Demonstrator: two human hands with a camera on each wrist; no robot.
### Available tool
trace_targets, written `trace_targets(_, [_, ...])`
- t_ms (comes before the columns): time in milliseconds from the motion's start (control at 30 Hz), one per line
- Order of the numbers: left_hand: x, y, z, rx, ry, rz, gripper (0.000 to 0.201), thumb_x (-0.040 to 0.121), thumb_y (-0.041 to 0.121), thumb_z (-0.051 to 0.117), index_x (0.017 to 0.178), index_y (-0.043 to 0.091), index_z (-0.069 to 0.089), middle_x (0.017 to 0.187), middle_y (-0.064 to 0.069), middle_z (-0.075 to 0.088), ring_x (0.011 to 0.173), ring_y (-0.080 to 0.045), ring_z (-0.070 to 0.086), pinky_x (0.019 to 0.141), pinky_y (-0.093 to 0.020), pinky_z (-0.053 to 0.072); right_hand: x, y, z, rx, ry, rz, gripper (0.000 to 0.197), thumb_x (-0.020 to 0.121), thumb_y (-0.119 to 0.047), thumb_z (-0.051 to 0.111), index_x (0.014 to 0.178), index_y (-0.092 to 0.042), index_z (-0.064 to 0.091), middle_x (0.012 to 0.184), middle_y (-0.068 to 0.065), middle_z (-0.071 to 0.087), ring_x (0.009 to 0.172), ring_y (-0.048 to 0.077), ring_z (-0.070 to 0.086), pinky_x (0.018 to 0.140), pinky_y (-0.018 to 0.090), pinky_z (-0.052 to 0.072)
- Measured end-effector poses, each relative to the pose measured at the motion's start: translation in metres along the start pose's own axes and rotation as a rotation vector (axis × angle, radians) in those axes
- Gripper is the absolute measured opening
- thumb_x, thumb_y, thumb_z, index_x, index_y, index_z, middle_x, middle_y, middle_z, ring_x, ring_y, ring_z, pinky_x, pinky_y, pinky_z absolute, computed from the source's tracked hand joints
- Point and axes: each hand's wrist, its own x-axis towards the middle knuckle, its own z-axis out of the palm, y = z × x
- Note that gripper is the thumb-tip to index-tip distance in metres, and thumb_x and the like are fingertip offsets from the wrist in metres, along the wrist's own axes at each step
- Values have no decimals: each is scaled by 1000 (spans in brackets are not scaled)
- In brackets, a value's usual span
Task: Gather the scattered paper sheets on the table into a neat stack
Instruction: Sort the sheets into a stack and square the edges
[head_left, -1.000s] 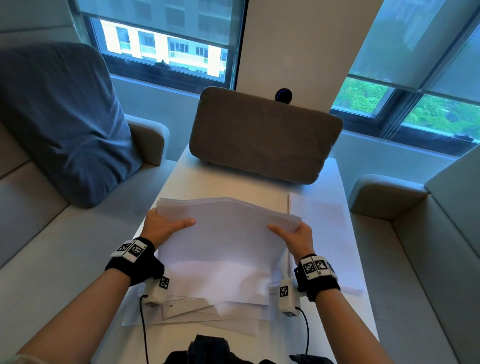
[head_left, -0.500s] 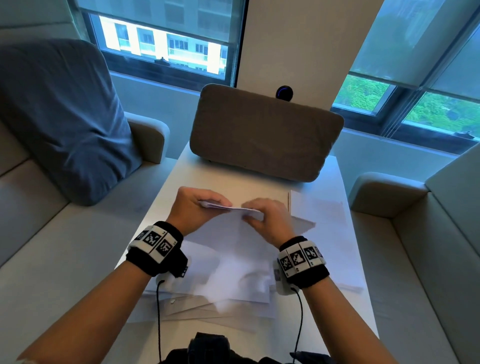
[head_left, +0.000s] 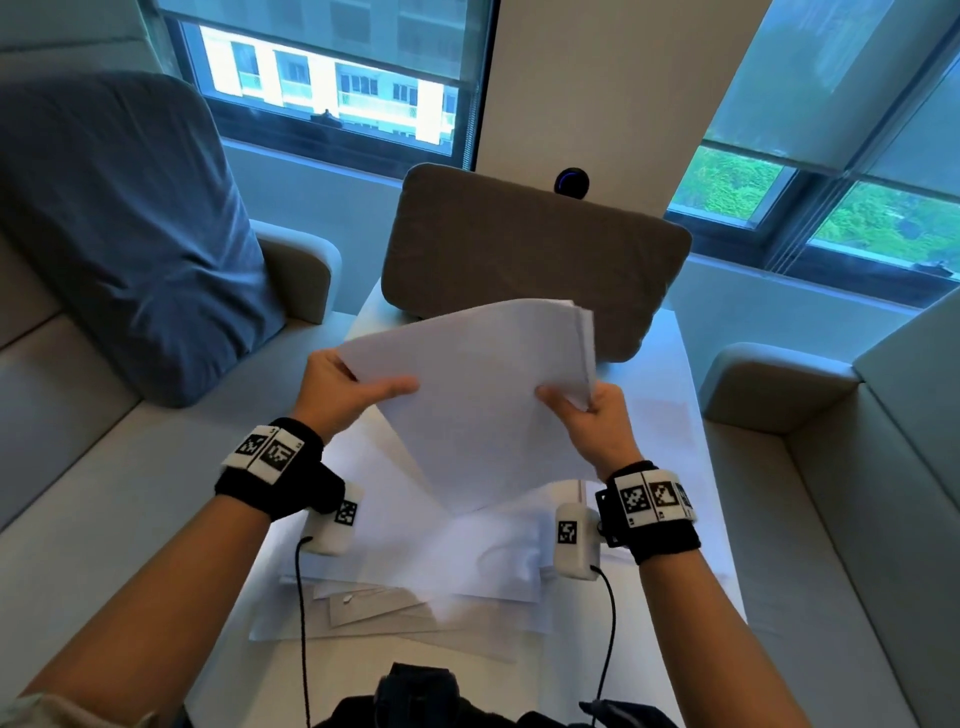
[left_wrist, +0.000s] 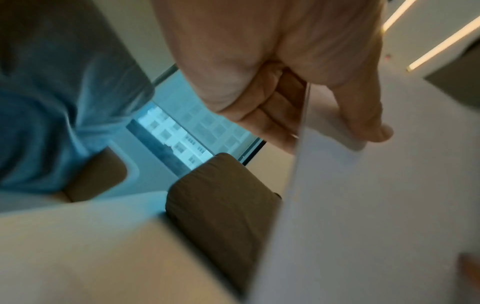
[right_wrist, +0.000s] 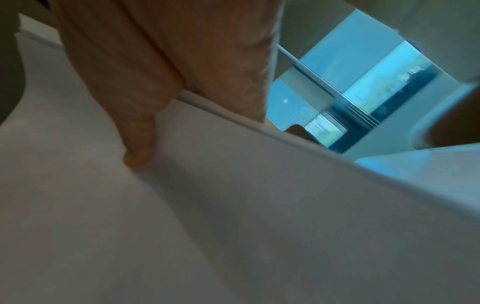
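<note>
A bundle of white paper sheets (head_left: 483, 395) is held up above the table, turned so one corner points down. My left hand (head_left: 348, 389) grips its left corner, thumb on top and fingers behind, as the left wrist view shows on the sheets (left_wrist: 363, 205). My right hand (head_left: 587, 415) pinches the right edge, thumb lying on the paper (right_wrist: 233, 205). Several loose sheets (head_left: 415, 582) lie fanned out on the white table (head_left: 675, 364) under my wrists. Another sheet (head_left: 660, 415) lies flat at the right.
A brown cushion (head_left: 519, 249) stands across the far end of the table, a small round black device (head_left: 571, 182) behind it. A blue pillow (head_left: 130, 228) leans on the left sofa. Grey sofa seats flank the table. A dark object (head_left: 415, 691) sits at the near edge.
Half a second ago both hands were close together low over the sheets. Now they are spread apart and have raised the bundle, rotated with a corner down.
</note>
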Motion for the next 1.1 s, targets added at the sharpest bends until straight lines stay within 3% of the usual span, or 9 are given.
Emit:
trace_targets(100, [-1,5,14,-59,-21,-19,74,30,42,91,94,12,69,92,-2,72,81,-11,67,73,-25,57,-4,6,7,174,9,122,17,72,-15,81,84,-19,70,82,-6,73,74,8,70,65,24,56])
trace_targets(267, [-10,16,37,45,-8,-48,84,28,50,93,96,7,69,96,-7,71,86,-20,68,78,-36,59,-8,5,20,270,80,147,22,68,-8,83,82,-17,68,75,-8,71,65,2,68,58,19,53])
trace_targets(333, [-12,27,40,39,9,-5,80,31,49,93,94,7,70,94,-6,72,84,-18,69,76,-34,59,-8,0,18,309,123,114,26,68,-9,82,88,-16,67,81,-5,71,67,1,68,58,17,53])
trace_targets(433, [-13,45,41,-6,27,79,61,47,37,90,97,8,70,95,-5,72,83,-15,69,75,-30,58,-3,-4,12,364,177,89,34,69,-12,82,99,-10,67,92,1,71,77,9,70,66,23,57])
trace_targets(567, [-10,44,38,39,-28,149,36,62,26,86,94,25,70,95,4,69,87,-12,65,77,-24,55,-2,3,15,347,184,123,34,66,-14,84,96,-8,69,92,5,72,80,15,70,66,24,56])
trace_targets(667, [-9,26,37,4,14,26,47,49,37,90,88,20,68,90,0,70,81,-15,65,75,-29,57,-5,12,19,333,148,185,26,66,-11,84,87,-14,69,87,1,72,75,11,69,64,22,54])
trace_targets(800, [-14,14,41,21,33,-60,46,54,23,90,93,12,68,93,-6,70,81,-17,66,82,-38,57,-10,14,26,330,109,177,30,63,-5,85,85,-17,69,86,-2,73,74,7,70,67,25,56])
trace_targets(933, [-13,22,42,2,48,-23,53,58,23,88,104,10,64,98,-6,67,87,-18,65,78,-31,55,-7,6,24,389,125,130,31,64,0,83,84,-17,67,84,-5,72,73,4,69,65,21,55])
trace_targets(1100, [-16,4,40,70,-1,-84,50,56,19,90,99,10,66,96,-7,69,84,-18,66,77,-31,55,-11,20,28,343,100,154,32,63,1,83,82,-19,66,83,-5,71,71,3,68,63,18,54])
